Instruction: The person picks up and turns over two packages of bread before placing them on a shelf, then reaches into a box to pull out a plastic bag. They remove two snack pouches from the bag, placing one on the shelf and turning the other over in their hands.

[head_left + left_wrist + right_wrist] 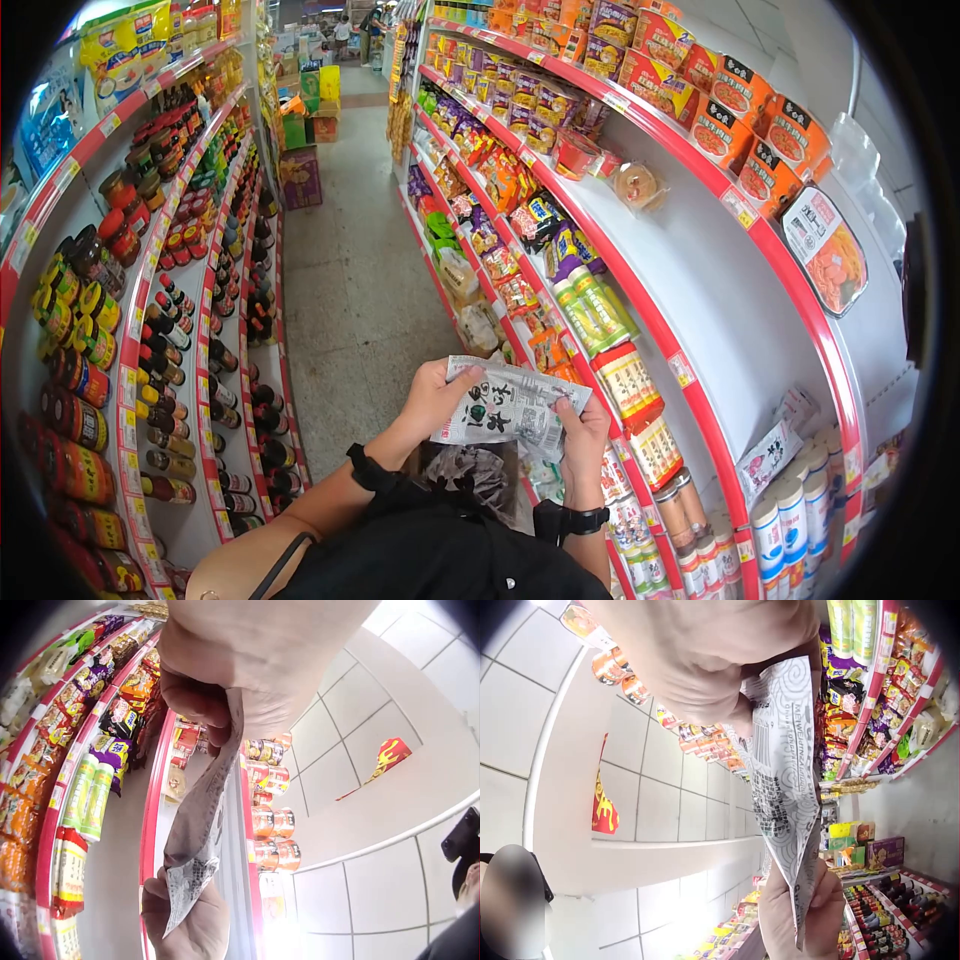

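A flat white and grey food packet (510, 405) printed with dark characters is stretched between my two hands at waist height. My left hand (428, 400) pinches its left end, thumb on the printed face. At the other end, my right hand (585, 438) grips the edge, thumb on top. The left wrist view shows the packet (199, 817) nearly edge-on, slightly bent. Fine print and a wavy line pattern cover the packet's side (784, 750) in the right wrist view. What it contains is hidden.
Below the packet is something wrapped in crinkled plastic (470, 472). Shelves of jars and bottles (170, 350) line the left. On the right, shelves hold noodle tubs (725, 125), bagged noodles (500, 180) and white rolls (790, 530). The grey aisle floor (345, 240) runs ahead between them.
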A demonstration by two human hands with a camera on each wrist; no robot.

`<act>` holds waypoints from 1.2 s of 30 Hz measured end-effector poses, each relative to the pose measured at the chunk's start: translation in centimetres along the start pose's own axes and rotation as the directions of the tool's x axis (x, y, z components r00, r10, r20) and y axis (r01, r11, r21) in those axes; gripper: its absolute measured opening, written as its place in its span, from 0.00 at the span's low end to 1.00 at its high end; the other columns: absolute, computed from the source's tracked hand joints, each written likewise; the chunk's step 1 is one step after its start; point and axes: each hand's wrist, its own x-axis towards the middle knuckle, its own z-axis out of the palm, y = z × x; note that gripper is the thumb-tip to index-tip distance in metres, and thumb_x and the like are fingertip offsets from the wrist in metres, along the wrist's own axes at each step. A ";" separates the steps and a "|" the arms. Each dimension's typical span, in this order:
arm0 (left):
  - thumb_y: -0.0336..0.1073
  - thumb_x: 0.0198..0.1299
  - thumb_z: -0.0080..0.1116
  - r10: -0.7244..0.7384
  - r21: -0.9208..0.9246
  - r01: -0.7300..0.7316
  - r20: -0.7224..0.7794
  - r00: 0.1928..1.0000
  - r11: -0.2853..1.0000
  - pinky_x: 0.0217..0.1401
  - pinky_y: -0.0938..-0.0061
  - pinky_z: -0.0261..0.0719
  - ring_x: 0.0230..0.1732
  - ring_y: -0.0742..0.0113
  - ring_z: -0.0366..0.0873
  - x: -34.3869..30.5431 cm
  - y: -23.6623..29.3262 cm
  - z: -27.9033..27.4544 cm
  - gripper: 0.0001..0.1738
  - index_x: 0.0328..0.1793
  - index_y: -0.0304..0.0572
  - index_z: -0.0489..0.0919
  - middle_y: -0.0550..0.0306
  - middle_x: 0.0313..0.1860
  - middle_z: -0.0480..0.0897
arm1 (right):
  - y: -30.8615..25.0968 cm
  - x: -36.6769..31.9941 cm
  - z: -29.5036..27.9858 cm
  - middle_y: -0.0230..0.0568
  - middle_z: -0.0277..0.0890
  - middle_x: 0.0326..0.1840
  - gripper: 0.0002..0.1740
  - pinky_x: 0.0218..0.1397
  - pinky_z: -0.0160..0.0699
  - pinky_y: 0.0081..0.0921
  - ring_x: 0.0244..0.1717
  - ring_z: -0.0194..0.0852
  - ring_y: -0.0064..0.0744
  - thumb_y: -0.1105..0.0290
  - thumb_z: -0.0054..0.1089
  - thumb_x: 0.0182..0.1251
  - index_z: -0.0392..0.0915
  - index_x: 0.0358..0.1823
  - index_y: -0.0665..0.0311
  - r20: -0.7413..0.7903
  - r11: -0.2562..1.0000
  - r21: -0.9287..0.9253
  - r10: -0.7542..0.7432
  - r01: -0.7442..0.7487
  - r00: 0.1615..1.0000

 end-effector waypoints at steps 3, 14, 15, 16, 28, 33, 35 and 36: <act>0.34 0.65 0.53 0.008 0.019 -0.008 0.004 1.000 1.000 0.33 0.81 0.77 0.30 0.78 0.78 0.0 0.1 -0.2 0.12 0.45 0.31 0.80 0.60 0.32 0.83 | 0.2 0.2 -0.2 0.36 0.80 0.39 0.09 0.44 0.72 0.19 0.36 0.75 0.20 0.78 0.54 0.64 0.76 0.45 0.70 -0.003 1.000 0.030 -0.006 0.006 1.000; 0.40 0.66 0.50 -0.025 0.135 0.041 -0.114 0.993 0.990 0.22 0.85 0.69 0.18 0.81 0.68 0.1 0.6 -1.5 0.15 0.28 0.40 0.73 0.66 0.18 0.74 | -1.2 1.0 -2.0 0.31 0.78 0.36 0.09 0.42 0.70 0.17 0.36 0.71 0.16 0.74 0.53 0.67 0.76 0.44 0.70 -0.228 0.926 -0.239 -0.346 0.292 0.910; 0.40 0.66 0.50 -0.026 0.136 0.041 -0.113 0.993 0.990 0.22 0.85 0.69 0.18 0.81 0.68 0.0 0.7 -1.3 0.15 0.28 0.40 0.73 0.66 0.18 0.74 | -1.7 0.9 -1.1 0.31 0.77 0.37 0.08 0.42 0.70 0.17 0.38 0.70 0.15 0.73 0.53 0.67 0.76 0.43 0.69 -0.236 0.906 -0.273 -0.389 0.323 0.891; 0.44 0.67 0.47 -0.111 0.026 0.110 0.020 0.994 0.994 0.28 0.81 0.73 0.24 0.77 0.72 -0.1 0.7 -0.8 0.15 0.37 0.39 0.72 0.61 0.25 0.76 | -1.9 0.5 -0.6 0.31 0.77 0.37 0.08 0.42 0.70 0.17 0.38 0.70 0.15 0.73 0.53 0.67 0.76 0.43 0.69 -0.238 0.906 -0.273 -0.389 0.323 0.890; 0.26 0.63 0.49 -0.278 -0.394 0.351 0.232 0.932 0.849 0.58 0.66 0.74 0.55 0.62 0.76 -0.1 -0.3 -0.6 0.20 0.61 0.35 0.68 0.51 0.57 0.76 | -2.7 -0.5 3.0 0.44 0.74 0.50 0.17 0.49 0.73 0.35 0.46 0.74 0.46 0.78 0.65 0.46 0.77 0.42 0.65 0.621 0.377 -0.555 -0.405 0.742 0.671; 0.25 0.62 0.49 -0.266 -0.255 0.320 0.225 0.937 0.912 0.59 0.68 0.73 0.54 0.65 0.76 -1.1 -0.5 -0.2 0.18 0.59 0.35 0.71 0.54 0.54 0.78 | -2.0 0.1 2.3 0.44 0.75 0.40 0.15 0.38 0.73 0.24 0.39 0.74 0.33 0.75 0.64 0.54 0.75 0.44 0.68 0.130 0.660 -0.642 -0.407 0.390 0.904; 0.25 0.62 0.50 -0.256 -0.248 0.326 0.276 0.926 0.912 0.58 0.69 0.73 0.54 0.66 0.76 -1.4 -0.7 0.2 0.18 0.59 0.36 0.72 0.55 0.54 0.78 | -1.3 0.3 1.8 0.41 0.76 0.38 0.15 0.36 0.72 0.23 0.37 0.74 0.28 0.74 0.64 0.55 0.74 0.43 0.69 0.150 0.756 -0.578 -0.270 0.306 0.951; 0.25 0.62 0.51 -0.244 -0.241 0.331 0.329 0.912 0.912 0.58 0.69 0.73 0.53 0.66 0.76 -1.6 -0.8 0.3 0.18 0.59 0.36 0.72 0.55 0.53 0.79 | -1.1 0.2 1.5 0.39 0.76 0.35 0.14 0.33 0.71 0.21 0.36 0.74 0.24 0.73 0.63 0.56 0.74 0.42 0.69 0.179 0.833 -0.513 -0.130 0.206 0.975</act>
